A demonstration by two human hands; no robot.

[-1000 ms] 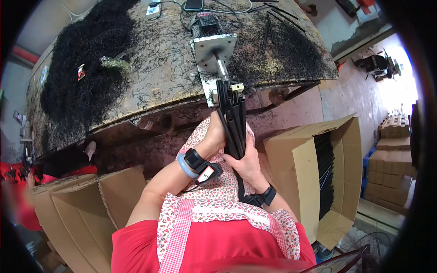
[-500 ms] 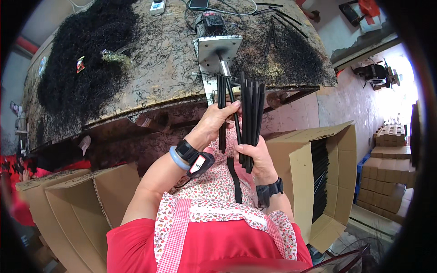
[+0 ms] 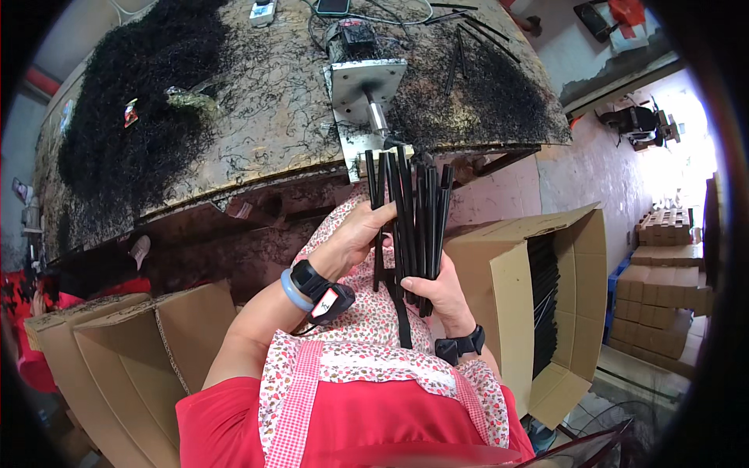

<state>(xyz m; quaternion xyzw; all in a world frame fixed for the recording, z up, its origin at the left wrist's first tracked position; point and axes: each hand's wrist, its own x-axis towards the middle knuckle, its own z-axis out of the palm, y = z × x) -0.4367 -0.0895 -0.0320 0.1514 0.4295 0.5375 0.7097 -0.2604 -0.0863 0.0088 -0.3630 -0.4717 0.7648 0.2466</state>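
Note:
My left hand (image 3: 360, 236) is closed round a few thin black rods (image 3: 373, 187), thumb pressed on top. Beside it, my right hand (image 3: 441, 292) grips a thicker bundle of similar black rods (image 3: 428, 218) near their lower ends. All the rods stand roughly upright in front of my apron, their upper ends fanned a little. Just beyond those ends is a bench machine with a motor (image 3: 351, 40), a metal plate (image 3: 367, 82) and a steel spindle (image 3: 378, 119) pointing toward me. The rod tips appear apart from the spindle.
A worktable (image 3: 257, 144) carries a large heap of black shavings (image 3: 133, 101), loose rods (image 3: 488, 39) and a phone (image 3: 333, 7). An open carton (image 3: 581, 312) of black rods stands at my right, more cartons (image 3: 117, 343) at my left. Stacked boxes (image 3: 659, 288) are far right.
Both hands have drawn slightly down, toward me. The rod that reached up to the spindle has come away from it and now lies between the two groups of rods.

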